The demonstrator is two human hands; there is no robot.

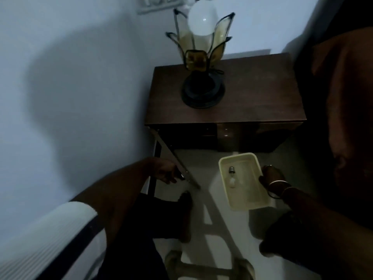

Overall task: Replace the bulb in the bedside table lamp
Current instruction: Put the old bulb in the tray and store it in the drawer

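Observation:
A petal-shaped glass lamp (201, 57) stands on the dark wooden bedside table (252, 87), with a round white bulb (202, 20) sitting in its top. Below the table front, my right hand (270, 177) grips the right edge of a cream plastic tray (252, 206). A small bulb (232, 176) with a metal base lies inside the tray. My left hand (165, 170) is closed on the edge of the table's cabinet door (175, 156), which is swung open toward me.
A pale wall runs along the left, with a switchboard (157, 5) high behind the lamp. An orange blanket (343, 98) on a bed fills the right side. My foot (185, 203) rests on the light floor, and a pale frame (212, 267) stands at the bottom.

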